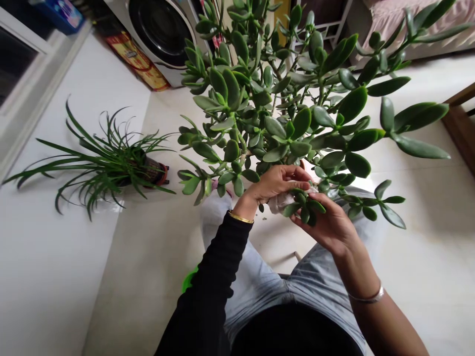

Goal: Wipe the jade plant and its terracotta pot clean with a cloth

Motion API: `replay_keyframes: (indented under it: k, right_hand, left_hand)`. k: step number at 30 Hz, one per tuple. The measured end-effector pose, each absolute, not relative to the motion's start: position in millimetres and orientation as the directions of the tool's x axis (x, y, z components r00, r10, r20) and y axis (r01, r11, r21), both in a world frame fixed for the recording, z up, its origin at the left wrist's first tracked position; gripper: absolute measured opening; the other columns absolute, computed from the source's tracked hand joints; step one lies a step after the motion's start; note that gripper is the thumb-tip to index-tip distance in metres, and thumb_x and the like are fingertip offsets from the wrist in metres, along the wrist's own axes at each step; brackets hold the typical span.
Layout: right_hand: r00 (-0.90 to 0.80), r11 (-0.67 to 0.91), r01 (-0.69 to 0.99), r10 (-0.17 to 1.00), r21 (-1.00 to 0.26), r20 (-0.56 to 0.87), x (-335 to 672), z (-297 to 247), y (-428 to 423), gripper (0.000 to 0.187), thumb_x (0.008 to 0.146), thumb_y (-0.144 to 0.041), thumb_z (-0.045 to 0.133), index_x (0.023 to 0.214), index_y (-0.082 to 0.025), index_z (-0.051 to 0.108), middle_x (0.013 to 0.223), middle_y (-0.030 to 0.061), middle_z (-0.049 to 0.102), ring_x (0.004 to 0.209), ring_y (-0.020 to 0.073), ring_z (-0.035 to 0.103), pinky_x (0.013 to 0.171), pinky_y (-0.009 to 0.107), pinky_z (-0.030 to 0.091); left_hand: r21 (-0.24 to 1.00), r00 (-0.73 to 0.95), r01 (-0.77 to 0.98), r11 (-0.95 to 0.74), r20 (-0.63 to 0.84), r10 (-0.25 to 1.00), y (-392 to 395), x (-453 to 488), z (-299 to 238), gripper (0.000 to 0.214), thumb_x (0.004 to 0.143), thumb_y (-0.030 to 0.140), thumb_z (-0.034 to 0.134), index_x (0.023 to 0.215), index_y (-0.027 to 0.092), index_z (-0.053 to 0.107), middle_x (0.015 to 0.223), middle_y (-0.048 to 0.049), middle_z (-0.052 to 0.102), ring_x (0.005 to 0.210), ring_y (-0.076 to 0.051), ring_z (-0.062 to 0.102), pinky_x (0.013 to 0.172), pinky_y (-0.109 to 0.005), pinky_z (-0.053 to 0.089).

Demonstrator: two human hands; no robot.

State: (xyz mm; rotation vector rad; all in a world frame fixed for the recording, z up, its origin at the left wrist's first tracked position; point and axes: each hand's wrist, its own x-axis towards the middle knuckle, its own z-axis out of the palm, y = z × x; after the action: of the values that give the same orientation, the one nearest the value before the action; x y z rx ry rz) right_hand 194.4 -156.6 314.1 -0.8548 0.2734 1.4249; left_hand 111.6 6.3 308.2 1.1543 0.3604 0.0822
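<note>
A big jade plant (297,99) with thick glossy leaves fills the upper middle of the head view. My left hand (276,183) is curled around a white cloth (282,201) pressed against a small leaf cluster (306,205) on a low branch. My right hand (330,222) lies palm-up under that cluster, fingers slightly bent, supporting the leaves. The left arm wears a black sleeve and a gold bangle; the right wrist has a silver bangle. My knees in light jeans are below.
A spider plant in a dark red pot (111,163) stands on the pale tiled floor at left. A washing machine (163,29) stands behind. A wooden furniture edge (460,123) is at right. Something green (189,279) peeks from under my left arm.
</note>
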Motion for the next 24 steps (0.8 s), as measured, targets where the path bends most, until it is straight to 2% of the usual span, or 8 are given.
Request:
replay_keyframes:
  k: [6, 16, 24]
  right_hand:
    - [0.168, -0.082, -0.934, 0.758, -0.347, -0.63, 195, 313, -158, 0.021, 0.072, -0.023, 0.088, 0.086, -0.025, 0.073, 0.083, -0.0039, 0.078, 0.08, 0.0167, 0.072, 0.077, 0.032, 0.059]
    - [0.168, -0.098, -0.924, 0.764, -0.369, -0.623, 194, 313, -157, 0.022, 0.073, -0.025, 0.089, 0.088, -0.025, 0.073, 0.084, -0.0025, 0.079, 0.081, 0.0175, 0.073, 0.075, 0.031, 0.06]
    - [0.159, -0.108, -0.939, 0.705, -0.327, -0.691, 195, 319, -156, 0.02, 0.069, -0.021, 0.089, 0.082, -0.023, 0.074, 0.082, -0.0026, 0.079, 0.074, 0.0148, 0.071, 0.071, 0.029, 0.063]
  left_hand:
    - [0.941, 0.958, 0.133, 0.312, -0.203, 0.202, 8, 115, 316, 0.025, 0.072, 0.032, 0.088, 0.085, 0.016, 0.075, 0.087, -0.001, 0.07, 0.085, -0.012, 0.064, 0.083, -0.028, 0.05]
    - [0.997, 0.952, 0.073, 0.024, -0.077, 0.296, 5, 112, 318, 0.015, 0.082, 0.029, 0.078, 0.093, 0.02, 0.075, 0.093, -0.0009, 0.075, 0.09, -0.014, 0.069, 0.09, -0.03, 0.051]
    - [0.987, 0.909, 0.087, -0.138, -0.022, 0.415, 1, 110, 316, 0.017, 0.091, 0.036, 0.07, 0.095, 0.022, 0.078, 0.097, -0.0008, 0.078, 0.09, -0.015, 0.07, 0.085, -0.027, 0.05]
